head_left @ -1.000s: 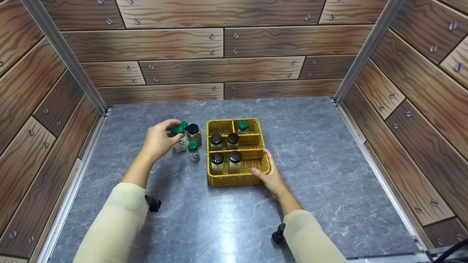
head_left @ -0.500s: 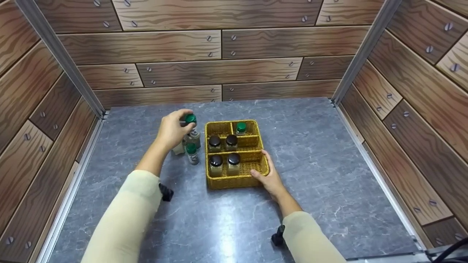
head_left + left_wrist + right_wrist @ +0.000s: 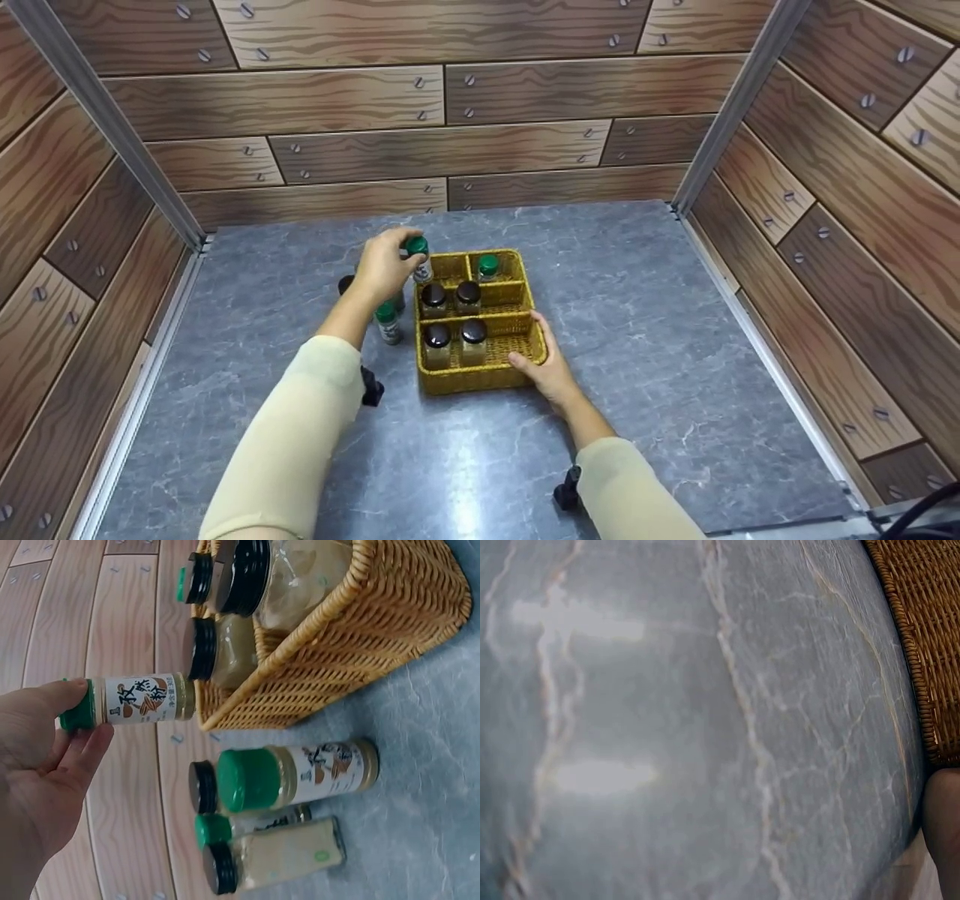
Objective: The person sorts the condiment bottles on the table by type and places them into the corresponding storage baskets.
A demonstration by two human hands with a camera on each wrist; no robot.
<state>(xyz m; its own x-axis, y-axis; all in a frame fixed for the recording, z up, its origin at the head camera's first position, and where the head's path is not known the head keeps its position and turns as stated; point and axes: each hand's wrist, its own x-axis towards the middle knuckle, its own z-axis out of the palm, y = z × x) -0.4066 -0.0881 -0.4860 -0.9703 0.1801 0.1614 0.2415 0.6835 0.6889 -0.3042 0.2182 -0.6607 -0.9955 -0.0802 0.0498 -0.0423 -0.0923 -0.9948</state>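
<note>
My left hand (image 3: 385, 264) pinches the green cap of a spice jar (image 3: 146, 699) between thumb and fingers. In the head view this jar overlaps the back left corner of a woven basket (image 3: 472, 381); in the left wrist view its base is right at the rim. My right hand (image 3: 553, 371) grips the basket's front right corner, thumb over the rim. Inside the basket, two black-lidded jars (image 3: 473, 341) stand in the front compartment and two more (image 3: 433, 298) in the middle one. A green-capped jar (image 3: 488, 268) occupies the back right compartment.
Left of the basket, several jars stand on the grey marbled table (image 3: 675, 390), among them a green-capped jar (image 3: 326, 772) and a square black-capped jar (image 3: 289, 859). My left forearm partly hides them in the head view. Wood-patterned walls (image 3: 540, 90) enclose the table's back and sides.
My left hand has lifted the green-capped jar out of the group on the left and carried it rightward to the basket's back left corner. My right hand has kept its hold on the basket.
</note>
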